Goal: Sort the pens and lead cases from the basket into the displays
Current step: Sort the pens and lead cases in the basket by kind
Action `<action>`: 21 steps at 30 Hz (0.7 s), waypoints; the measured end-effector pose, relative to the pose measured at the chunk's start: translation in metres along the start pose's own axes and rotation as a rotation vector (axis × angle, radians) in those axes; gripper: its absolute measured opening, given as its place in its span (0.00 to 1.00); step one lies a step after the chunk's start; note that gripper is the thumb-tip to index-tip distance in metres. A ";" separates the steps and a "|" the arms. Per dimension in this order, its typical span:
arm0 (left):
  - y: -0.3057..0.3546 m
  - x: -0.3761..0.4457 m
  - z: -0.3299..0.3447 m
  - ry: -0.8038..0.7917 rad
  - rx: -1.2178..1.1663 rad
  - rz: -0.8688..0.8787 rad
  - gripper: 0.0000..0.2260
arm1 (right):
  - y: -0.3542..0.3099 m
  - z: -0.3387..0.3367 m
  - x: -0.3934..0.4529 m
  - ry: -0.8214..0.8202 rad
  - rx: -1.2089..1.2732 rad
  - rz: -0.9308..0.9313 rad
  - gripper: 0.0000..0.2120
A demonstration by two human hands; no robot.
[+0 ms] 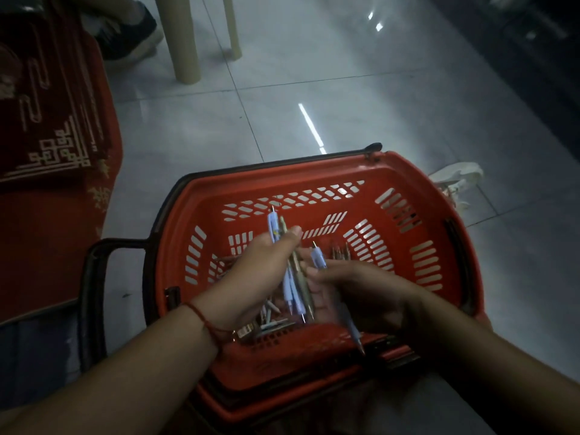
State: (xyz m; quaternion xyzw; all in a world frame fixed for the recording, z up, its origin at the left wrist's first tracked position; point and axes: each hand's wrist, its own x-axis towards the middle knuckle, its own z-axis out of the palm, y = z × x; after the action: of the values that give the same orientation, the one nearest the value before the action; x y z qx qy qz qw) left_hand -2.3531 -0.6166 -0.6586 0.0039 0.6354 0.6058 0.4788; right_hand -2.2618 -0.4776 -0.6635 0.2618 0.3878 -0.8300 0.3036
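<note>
A red plastic basket (pixel 417 189) sits on the tiled floor in front of me. Over its middle my left hand (pixel 254 277) grips a bundle of pens (pixel 292 277), pale blue ones and a tan one, their tips pointing toward me. My right hand (pixel 361 293) holds one pale blue pen (pixel 320 257) that runs under the fingers and sticks out near the basket's front edge. More pens and small items (pixel 270 318) lie loose on the basket bottom, partly hidden by my hands. No display is in view.
Red packets with gold patterns (pixel 47 120) are stacked at the left. The basket's black handle (pixel 94 277) hangs to its left. Beige furniture legs (pixel 183 39) and a person's dark shoe (pixel 125 32) stand at the back. A white shoe (pixel 455 180) lies right of the basket.
</note>
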 end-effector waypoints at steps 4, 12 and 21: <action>0.002 0.000 -0.007 0.128 0.031 0.082 0.15 | 0.003 -0.005 -0.009 0.129 0.035 0.070 0.14; -0.028 0.012 -0.015 0.108 0.419 0.031 0.11 | -0.014 -0.053 -0.011 0.672 -0.340 -0.063 0.24; -0.054 0.019 -0.020 0.023 1.091 0.090 0.08 | -0.032 -0.097 0.026 0.854 -0.685 -0.158 0.05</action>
State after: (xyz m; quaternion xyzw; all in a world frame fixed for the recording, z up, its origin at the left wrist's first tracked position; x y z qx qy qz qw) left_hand -2.3443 -0.6352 -0.7157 0.2723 0.8617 0.2082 0.3740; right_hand -2.2825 -0.3915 -0.7199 0.4316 0.7427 -0.4967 0.1242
